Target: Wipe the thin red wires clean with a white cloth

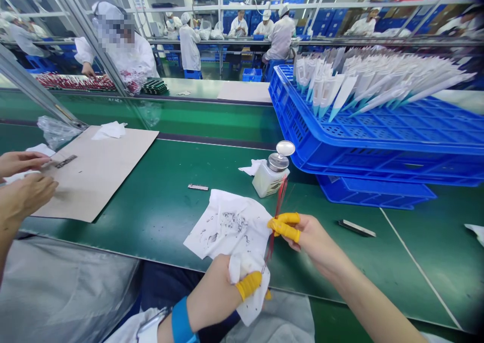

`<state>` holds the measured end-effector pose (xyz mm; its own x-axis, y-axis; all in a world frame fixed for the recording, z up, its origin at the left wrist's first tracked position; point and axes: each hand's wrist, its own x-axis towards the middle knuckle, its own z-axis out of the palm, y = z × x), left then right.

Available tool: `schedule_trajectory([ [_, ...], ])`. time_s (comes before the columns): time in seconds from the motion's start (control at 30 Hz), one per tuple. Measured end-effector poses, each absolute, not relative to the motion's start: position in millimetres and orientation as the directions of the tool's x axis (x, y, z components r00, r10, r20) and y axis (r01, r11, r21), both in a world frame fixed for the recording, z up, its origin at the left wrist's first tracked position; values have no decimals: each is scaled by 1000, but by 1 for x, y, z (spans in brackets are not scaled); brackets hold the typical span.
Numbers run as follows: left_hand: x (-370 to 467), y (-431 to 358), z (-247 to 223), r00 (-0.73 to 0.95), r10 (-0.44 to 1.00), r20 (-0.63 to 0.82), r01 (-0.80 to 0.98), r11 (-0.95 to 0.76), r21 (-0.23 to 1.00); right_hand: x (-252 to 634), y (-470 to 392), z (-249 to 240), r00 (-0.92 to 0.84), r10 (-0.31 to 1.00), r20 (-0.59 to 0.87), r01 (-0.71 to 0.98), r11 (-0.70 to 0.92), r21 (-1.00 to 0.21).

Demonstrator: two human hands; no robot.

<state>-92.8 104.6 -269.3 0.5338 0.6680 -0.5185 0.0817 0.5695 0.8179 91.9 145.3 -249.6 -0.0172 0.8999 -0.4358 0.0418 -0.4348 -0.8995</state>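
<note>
Right hand (297, 229) pinches red wires (280, 197) mid-length between yellow-capped fingertips, just above the desk (159, 197). Left hand (217, 287) grip pressed together on white cloth (252, 306) at the wires' lower end; can't tell if it clamps them too. Stained wipe (229, 222) lies just beyond, bottle (267, 180) behind the wires.

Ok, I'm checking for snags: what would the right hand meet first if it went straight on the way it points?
Beyond the red wires it pinches, the right hand would probably meet the stained white cloth; depth is unclear, so it might pass just above.
</note>
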Motion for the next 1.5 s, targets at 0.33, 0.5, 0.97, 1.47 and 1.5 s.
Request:
schedule_trajectory([
  [0.33,-98,106,-272,529,709,-467,114,486,867,107,144,-247,-23,917,-399,-74,-400,-914],
  [0.5,-99,111,-258,498,745,-445,131,442,887,110,143,-243,-11,910,-414,-109,-412,-904],
  [0.97,-156,95,-273,290,767,-573,212,532,820,163,146,-227,312,848,-428,-295,-342,-892],
  [1.47,-130,94,-227,362,808,-465,188,425,886,107,110,-235,257,965,-53,616,-206,-761],
  [1.5,-126,94,-224,362,805,-470,202,425,883,104,105,-225,204,970,-129,489,-215,-845],
])
